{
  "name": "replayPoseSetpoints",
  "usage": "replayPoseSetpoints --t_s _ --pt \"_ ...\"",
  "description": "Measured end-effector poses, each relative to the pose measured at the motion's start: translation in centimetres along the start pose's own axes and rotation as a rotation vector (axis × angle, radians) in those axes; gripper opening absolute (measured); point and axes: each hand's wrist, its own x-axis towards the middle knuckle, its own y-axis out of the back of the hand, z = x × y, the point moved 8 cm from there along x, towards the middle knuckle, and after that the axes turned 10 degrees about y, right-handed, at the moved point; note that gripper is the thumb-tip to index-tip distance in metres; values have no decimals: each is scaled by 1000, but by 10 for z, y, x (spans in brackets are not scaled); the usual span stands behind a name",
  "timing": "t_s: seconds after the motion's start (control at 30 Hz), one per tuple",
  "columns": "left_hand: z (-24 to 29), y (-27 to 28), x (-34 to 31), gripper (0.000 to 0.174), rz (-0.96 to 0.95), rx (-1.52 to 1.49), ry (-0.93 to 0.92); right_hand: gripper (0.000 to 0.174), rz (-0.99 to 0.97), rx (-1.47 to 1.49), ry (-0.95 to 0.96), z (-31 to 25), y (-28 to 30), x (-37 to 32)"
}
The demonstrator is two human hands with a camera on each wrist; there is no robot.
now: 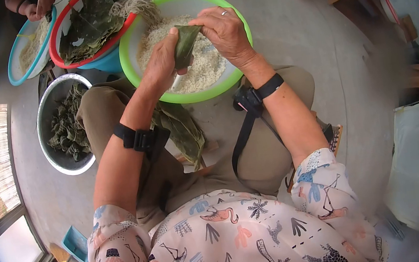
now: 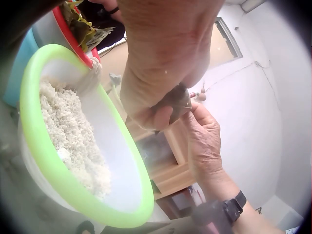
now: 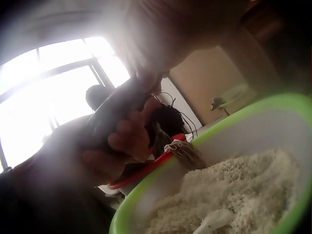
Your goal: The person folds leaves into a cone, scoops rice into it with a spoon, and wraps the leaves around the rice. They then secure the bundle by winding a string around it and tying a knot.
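Observation:
My left hand [image 1: 161, 60] grips a green leaf dumpling wrapper [image 1: 186, 42], folded into a pointed packet, over a rice basin. At the packet's upper right end, the fingers of my right hand [image 1: 227, 31] pinch the leaf. Below both hands is the white basin with a lime-green rim [image 1: 199, 96], holding raw white rice [image 1: 204, 75]. A white spoon [image 3: 214, 220] lies in the rice in the right wrist view. In the left wrist view the packet [image 2: 176, 101] shows dark between the two hands, its inside hidden.
Light string [image 1: 136, 7] hangs over the rims between the rice basin and a red-rimmed basin [image 1: 53, 40] of leaves. A metal bowl [image 1: 47, 148] holds several wrapped dumplings [image 1: 70, 126]. Long leaves [image 1: 183, 132] lie between my knees. Another person's hands [image 1: 37, 8] work at a blue-rimmed basin [image 1: 14, 78].

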Motion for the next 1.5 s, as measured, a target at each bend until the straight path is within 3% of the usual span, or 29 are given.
replayPoseSetpoints --t_s 0.07,0.1,0.17,0.7,0.83,1.0,1.07,1.17,1.5 --pt "2 -1 0 53 16 14 -17 18 41 163 -201 10 -6 -7" --pt "0 -1 -1 50 19 -53 -1 18 42 162 -202 8 -7 -8" --pt "0 -2 -1 47 22 -115 15 18 36 503 -443 14 -19 -17" --pt "-13 9 11 48 94 -161 59 15 -94 494 -589 3 -27 -28" --pt "-17 14 12 48 164 -67 115 15 -109 544 -572 5 -30 -33" --pt "-22 15 15 48 123 -77 109 15 -62 695 -578 12 -42 -44" --pt "-23 14 14 47 120 -62 108 17 -35 642 -452 11 -41 -42" --pt "-27 13 16 46 110 -79 121 19 -121 662 -482 12 -44 -47" --pt "-24 23 20 43 168 -86 92 21 -9 981 -720 10 -60 -50"
